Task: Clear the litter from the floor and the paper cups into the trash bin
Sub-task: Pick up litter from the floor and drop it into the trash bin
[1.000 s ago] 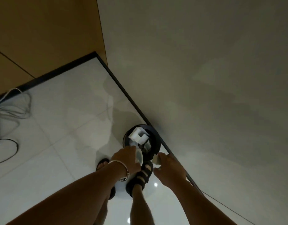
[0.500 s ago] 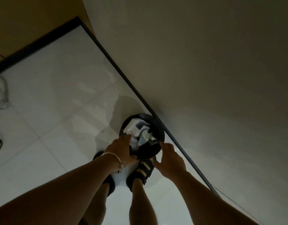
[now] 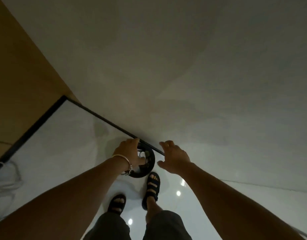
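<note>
Since a moment ago the right hand [image 3: 175, 159] has drawn off the trash bin [image 3: 150, 168], while the left hand [image 3: 129, 153] has slid further across its mouth. Well left of that hand, loose cables [image 3: 7, 172] lie out of the way. The left hand covers the bin, fingertips at the far rim and thumb inside, probably tamping litter or steadying it; I cannot tell whether it clamps anything. Just right of the bin, the right hand hovers spread and empty, its piece likely dropped in.
</note>
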`<state>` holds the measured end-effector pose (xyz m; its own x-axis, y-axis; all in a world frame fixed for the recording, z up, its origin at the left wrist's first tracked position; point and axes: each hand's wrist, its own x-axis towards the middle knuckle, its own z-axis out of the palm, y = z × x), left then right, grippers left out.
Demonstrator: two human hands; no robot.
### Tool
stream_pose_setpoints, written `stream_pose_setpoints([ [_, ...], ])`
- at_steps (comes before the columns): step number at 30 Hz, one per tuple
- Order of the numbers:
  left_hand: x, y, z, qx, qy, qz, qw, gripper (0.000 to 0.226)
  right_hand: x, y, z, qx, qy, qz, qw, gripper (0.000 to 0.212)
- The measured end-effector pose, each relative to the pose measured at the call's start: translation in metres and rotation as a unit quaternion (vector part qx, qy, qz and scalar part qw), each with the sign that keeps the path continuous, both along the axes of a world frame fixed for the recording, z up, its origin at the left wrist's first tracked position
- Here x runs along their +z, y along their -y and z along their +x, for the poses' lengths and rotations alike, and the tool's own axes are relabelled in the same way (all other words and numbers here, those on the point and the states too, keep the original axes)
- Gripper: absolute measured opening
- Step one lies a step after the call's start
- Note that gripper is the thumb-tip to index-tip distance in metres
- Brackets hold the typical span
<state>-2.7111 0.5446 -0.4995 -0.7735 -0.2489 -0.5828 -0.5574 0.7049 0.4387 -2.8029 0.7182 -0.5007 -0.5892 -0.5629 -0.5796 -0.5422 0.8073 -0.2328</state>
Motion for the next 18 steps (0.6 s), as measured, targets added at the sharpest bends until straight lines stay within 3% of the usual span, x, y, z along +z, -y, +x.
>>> stream_pose_setpoints([
  [10, 0.136, -0.076, 0.01, -0.249, -0.041, -0.069, 0.965, 0.086, 0.125, -0.137, 0.118, -0.236, -0.083, 0.022, 0.968, 0.081],
  [13, 0.161, -0.13, 0.011, -0.329, -0.052, -0.084, 0.939, 0.087, 0.149, -0.199, 0.156, -0.347, -0.099, 0.02, 0.932, 0.08],
  [18, 0.185, -0.256, 0.033, -0.461, -0.082, -0.104, 0.877, 0.086, 0.169, -0.319, 0.238, -0.526, -0.11, 0.007, 0.843, 0.08],
])
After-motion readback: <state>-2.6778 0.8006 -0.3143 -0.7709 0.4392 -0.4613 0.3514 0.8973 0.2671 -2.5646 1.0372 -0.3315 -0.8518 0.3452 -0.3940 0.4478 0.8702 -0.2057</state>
